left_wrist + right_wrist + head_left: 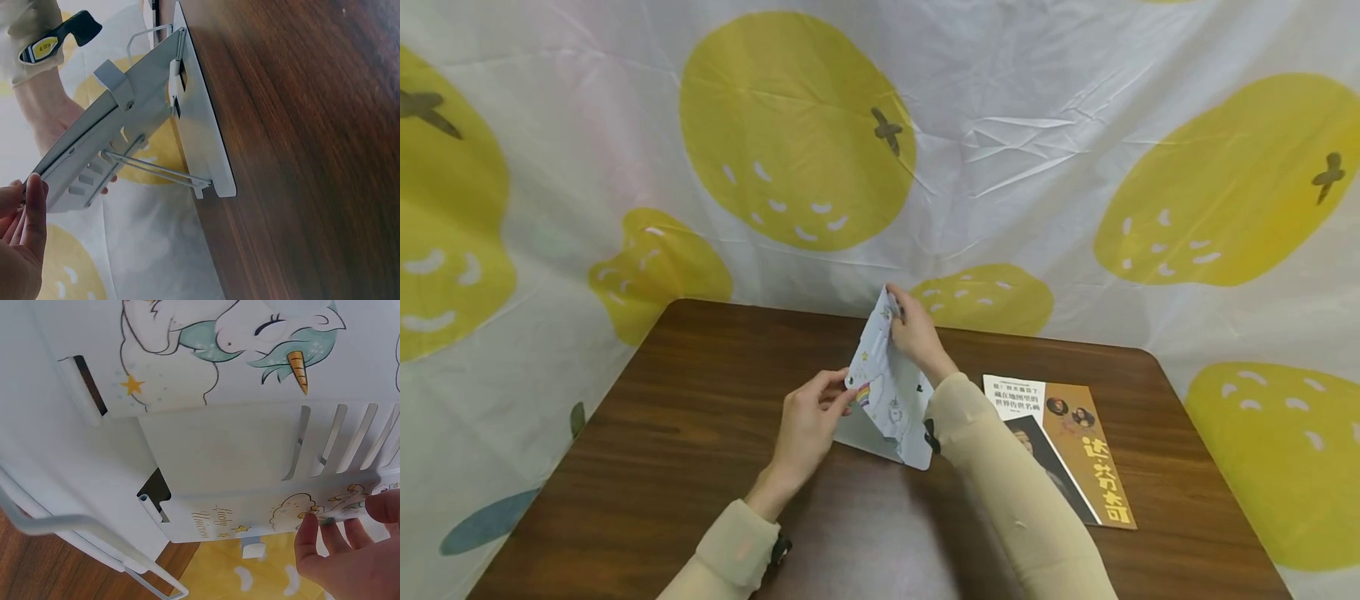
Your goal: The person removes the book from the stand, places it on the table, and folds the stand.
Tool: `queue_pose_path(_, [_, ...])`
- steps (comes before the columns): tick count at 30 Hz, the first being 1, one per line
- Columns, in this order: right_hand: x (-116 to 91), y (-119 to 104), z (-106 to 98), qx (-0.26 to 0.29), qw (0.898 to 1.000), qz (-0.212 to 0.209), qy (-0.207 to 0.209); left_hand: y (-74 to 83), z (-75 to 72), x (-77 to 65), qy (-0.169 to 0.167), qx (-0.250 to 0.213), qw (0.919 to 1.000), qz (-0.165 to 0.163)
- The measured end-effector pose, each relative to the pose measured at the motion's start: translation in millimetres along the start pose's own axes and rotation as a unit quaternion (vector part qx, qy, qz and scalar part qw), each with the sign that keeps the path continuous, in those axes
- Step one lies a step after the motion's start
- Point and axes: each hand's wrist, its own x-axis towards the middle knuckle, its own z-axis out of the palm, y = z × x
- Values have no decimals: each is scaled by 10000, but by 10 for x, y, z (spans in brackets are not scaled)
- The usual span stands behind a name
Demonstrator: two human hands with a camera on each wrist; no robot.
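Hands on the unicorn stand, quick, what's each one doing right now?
Left hand: closed, pinching the unicorn book stand by a corner.
Right hand: closed, holding the unicorn book stand's edge.

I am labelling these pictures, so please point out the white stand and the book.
White stand (887, 392): head view, on its printed panel.
Book (1071, 446): head view, on its cover's orange part.

The right wrist view crops the stand (212, 450).
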Motion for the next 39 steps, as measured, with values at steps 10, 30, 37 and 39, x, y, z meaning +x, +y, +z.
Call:
queue_pose_path(10, [-82, -31, -7, -103, 9999, 13, -67, 95, 99, -78, -219, -116, 9991, -348])
queue_pose_path(30, [-834, -330, -21, 828, 9957, 348, -214, 419, 114, -97, 87, -266, 9995, -159])
queue_pose_path(37, [-1072, -447, 14, 1434, 9873, 283, -622, 362, 116, -93, 260, 23, 9997, 24])
queue_pose_path(39, [-1120, -469, 22, 1438, 9870, 166, -696, 266, 132, -99, 270, 69, 9996, 108])
